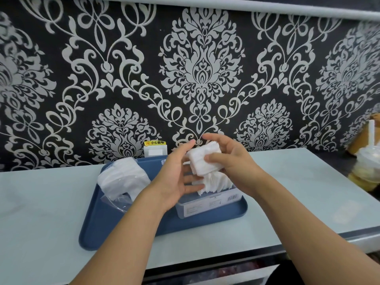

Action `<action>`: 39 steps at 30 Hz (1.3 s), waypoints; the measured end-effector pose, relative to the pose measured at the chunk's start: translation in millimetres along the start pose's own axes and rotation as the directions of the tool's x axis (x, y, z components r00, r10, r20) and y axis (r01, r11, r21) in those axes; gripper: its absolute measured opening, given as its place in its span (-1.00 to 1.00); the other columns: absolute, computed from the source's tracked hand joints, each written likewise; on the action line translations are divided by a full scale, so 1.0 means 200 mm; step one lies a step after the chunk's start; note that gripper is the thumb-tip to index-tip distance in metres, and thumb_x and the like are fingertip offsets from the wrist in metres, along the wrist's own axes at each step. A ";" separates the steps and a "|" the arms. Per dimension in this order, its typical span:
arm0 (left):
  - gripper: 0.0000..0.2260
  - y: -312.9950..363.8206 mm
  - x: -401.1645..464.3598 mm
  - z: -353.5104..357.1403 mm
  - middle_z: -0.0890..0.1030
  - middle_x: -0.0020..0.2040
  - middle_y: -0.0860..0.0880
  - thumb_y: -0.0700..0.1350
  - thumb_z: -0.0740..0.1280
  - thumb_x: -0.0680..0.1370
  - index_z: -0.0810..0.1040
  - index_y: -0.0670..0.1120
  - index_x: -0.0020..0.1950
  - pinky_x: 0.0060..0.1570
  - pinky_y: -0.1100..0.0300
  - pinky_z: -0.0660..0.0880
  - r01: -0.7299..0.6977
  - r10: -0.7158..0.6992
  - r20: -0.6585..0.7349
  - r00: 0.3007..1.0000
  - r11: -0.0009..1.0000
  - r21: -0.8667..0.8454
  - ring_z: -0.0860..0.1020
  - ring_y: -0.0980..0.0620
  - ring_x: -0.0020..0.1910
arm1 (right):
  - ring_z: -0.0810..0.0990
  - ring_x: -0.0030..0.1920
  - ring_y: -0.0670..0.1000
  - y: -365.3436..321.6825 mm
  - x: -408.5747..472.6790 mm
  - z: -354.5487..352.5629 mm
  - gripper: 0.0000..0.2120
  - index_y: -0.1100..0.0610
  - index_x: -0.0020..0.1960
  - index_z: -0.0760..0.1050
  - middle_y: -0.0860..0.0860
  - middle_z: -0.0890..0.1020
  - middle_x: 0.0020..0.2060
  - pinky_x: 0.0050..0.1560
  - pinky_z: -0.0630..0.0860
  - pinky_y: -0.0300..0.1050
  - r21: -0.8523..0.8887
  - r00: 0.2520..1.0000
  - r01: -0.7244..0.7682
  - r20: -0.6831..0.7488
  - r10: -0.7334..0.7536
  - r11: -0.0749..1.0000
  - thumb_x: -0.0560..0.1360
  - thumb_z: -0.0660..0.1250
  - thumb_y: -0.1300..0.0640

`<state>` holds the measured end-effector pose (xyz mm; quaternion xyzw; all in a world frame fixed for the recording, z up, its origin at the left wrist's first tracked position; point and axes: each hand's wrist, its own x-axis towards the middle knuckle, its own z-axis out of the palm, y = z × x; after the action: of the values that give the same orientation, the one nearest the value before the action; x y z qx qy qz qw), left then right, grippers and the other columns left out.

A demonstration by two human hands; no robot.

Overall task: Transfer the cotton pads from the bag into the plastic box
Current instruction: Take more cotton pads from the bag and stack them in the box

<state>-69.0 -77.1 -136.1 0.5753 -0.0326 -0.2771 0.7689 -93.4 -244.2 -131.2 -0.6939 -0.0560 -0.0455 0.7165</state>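
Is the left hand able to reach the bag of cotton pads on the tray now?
Probably yes. The bag lies open to view on the blue tray, just left of the left hand, with nothing between them. That hand must first leave the stack of pads.

tray [96,233] blue | cotton pads [202,161] white | wall [201,68] black-silver damask | counter [308,182] pale grey
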 end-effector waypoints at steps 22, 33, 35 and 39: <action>-0.83 0.01 -0.01 -0.09 0.59 -0.23 0.10 -0.29 0.28 0.52 0.59 -0.04 -0.08 -0.26 0.34 0.45 -0.436 0.833 -0.291 0.470 0.505 0.745 0.54 0.20 -0.28 | 0.60 0.00 0.09 0.02 0.17 0.29 -0.40 0.13 0.19 0.49 0.04 0.56 0.02 -0.24 0.61 -0.08 -0.728 0.964 -0.261 -0.165 0.207 0.635 0.24 0.66 0.11; -0.88 -0.06 -0.03 -0.03 0.53 -0.10 -0.02 -0.18 0.24 0.53 0.50 -0.05 0.04 -0.07 0.08 0.29 0.044 0.494 -0.017 0.869 -0.043 0.998 0.39 -0.08 -0.17 | 0.60 0.07 0.16 0.12 0.17 0.31 -0.72 0.16 0.15 0.39 0.11 0.61 0.05 -0.14 0.38 -0.08 -0.954 0.989 -0.130 -0.144 -0.031 0.271 0.48 0.35 0.17; -0.87 -0.07 -0.03 -0.02 0.60 -0.02 -0.07 -0.17 0.26 0.52 0.48 -0.06 0.06 -0.07 0.08 0.28 0.051 0.481 -0.009 0.877 -0.075 0.996 0.48 -0.13 -0.10 | 0.58 0.00 0.15 0.12 0.16 0.30 -0.76 0.12 0.05 0.36 0.10 0.59 -0.03 -0.15 0.34 -0.10 -0.930 0.986 -0.147 -0.166 -0.028 0.336 0.47 0.37 0.12; -0.93 -0.08 -0.02 -0.02 0.59 0.03 -0.12 -0.13 0.27 0.54 0.41 -0.05 0.00 -0.13 0.10 0.31 0.049 0.455 -0.016 0.890 -0.062 0.997 0.54 -0.17 0.02 | 0.43 -0.12 0.07 0.12 0.14 0.26 -0.73 0.09 0.03 0.35 0.02 0.46 -0.12 -0.15 0.30 -0.13 -0.911 0.975 -0.183 -0.215 -0.049 0.369 0.47 0.40 0.04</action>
<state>-76.9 -75.4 -150.1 0.9723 -0.1712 0.0597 0.1473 -63.8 -190.7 -148.7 -0.9685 0.0818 -0.1112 0.2073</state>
